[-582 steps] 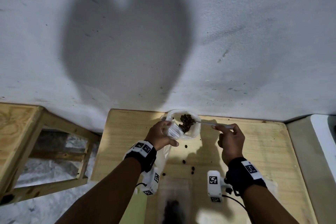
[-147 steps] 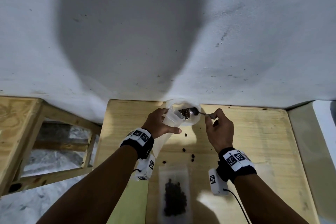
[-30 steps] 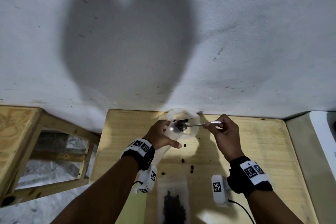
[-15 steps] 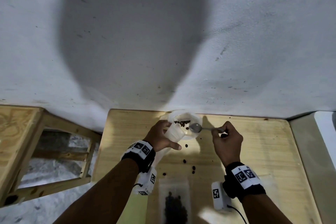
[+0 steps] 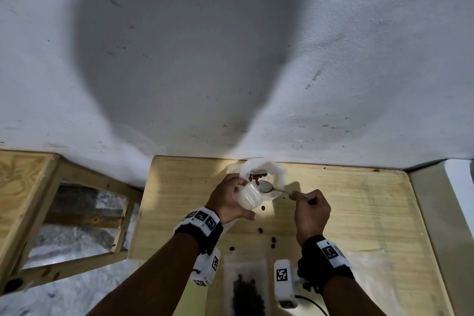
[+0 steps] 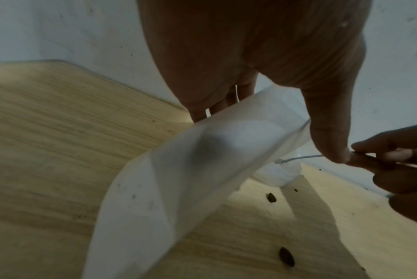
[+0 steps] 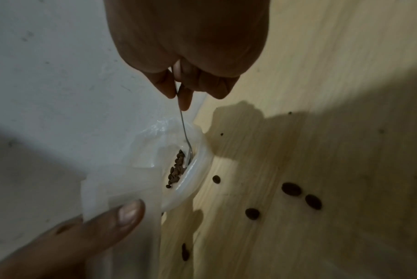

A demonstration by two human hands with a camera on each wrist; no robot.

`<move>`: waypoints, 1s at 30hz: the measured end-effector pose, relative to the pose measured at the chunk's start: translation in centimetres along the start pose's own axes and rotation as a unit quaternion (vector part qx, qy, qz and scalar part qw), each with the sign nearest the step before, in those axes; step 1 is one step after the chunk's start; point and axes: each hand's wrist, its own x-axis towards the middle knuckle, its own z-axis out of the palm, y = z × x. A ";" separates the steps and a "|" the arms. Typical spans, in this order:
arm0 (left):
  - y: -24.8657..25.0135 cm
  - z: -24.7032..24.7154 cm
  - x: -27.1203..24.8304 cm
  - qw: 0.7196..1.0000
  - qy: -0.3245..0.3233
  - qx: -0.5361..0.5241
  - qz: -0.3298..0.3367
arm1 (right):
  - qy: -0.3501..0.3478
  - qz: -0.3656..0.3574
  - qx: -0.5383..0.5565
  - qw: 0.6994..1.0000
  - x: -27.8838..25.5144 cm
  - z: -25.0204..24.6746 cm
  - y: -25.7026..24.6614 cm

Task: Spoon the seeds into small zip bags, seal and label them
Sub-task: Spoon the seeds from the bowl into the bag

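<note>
Half a second ago the spoon bowl hung over the right edge of the dish; now it sits lower and further left, right at the mouth of the bag, and the right hand has dropped a little toward the near side.

The pale wooden surface (image 5: 359, 213) stands against a grey-white wall (image 5: 230, 46). The left hand (image 5: 228, 200) is curled round a small translucent plastic zip bag (image 5: 247, 196), thumb on one side and fingers on the other, holding its mouth open and tipped toward the dish; in the left wrist view the empty bag hangs down slack below the thumb. The right hand (image 5: 311, 213) pinches the handle of a thin metal spoon (image 5: 269, 187) between thumb and fingertips, the other fingers folded in. The spoon bowl looks empty and shiny from above and rests in the shallow white round dish (image 5: 278, 177) at the far edge of the surface.

A small heap of dark brown seeds (image 5: 257, 176) lies in that dish, just beside the spoon bowl. A second clear zip bag (image 5: 246, 287) lies flat at the near edge with dark seeds inside. A few loose seeds (image 5: 261, 230) are scattered on the surface between the dish and that bag.
</note>
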 end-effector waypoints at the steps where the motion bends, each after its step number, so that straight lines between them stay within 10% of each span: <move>1: 0.0 -0.1 0.0 1.000 0.004 -0.012 -0.008 | 0.002 0.008 0.010 1.000 0.0 0.1 0.2; 12: -0.4 -1.8 0.7 0.996 -0.021 -0.053 -0.066 | 0.014 -0.003 0.013 1.000 -0.8 0.9 0.0; 30: 0.1 -2.1 0.2 0.991 -0.059 -0.078 -0.088 | -0.030 0.240 0.127 0.962 -0.6 3.8 1.2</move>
